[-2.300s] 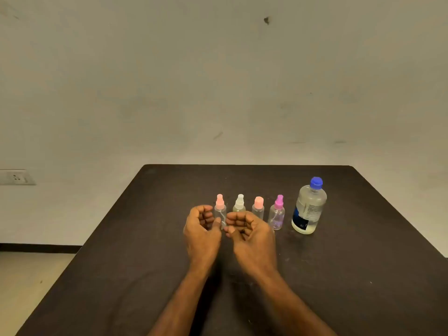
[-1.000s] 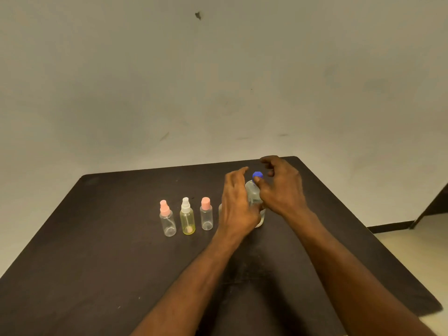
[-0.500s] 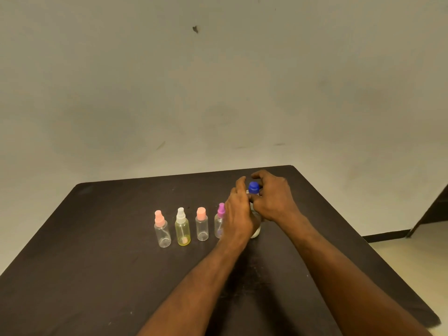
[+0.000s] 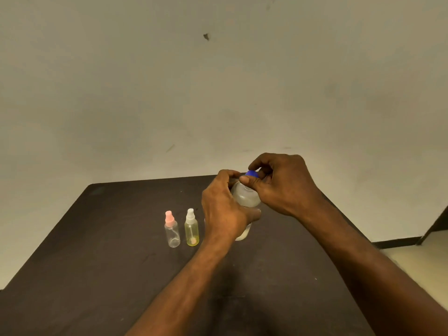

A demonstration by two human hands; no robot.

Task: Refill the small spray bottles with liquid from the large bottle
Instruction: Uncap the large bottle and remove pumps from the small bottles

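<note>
The large clear bottle (image 4: 244,196) stands on the dark table (image 4: 97,263), tilted a little toward me. My left hand (image 4: 223,212) is wrapped around its body. The thumb and fingers of my right hand (image 4: 278,185) pinch its blue cap (image 4: 251,174). To the left stand a clear spray bottle with a pink top (image 4: 171,230) and a yellowish spray bottle with a white top (image 4: 192,229). My left hand and forearm hide the other two small spray bottles.
A plain wall rises behind the table's far edge. The table's right edge runs down toward the floor (image 4: 402,253) at the right. Bare tabletop lies in front of the spray bottles and to their left.
Both hands have closed on the large bottle and raised it nearer to me. My left forearm now covers the two right-hand spray bottles. The camera has shifted.
</note>
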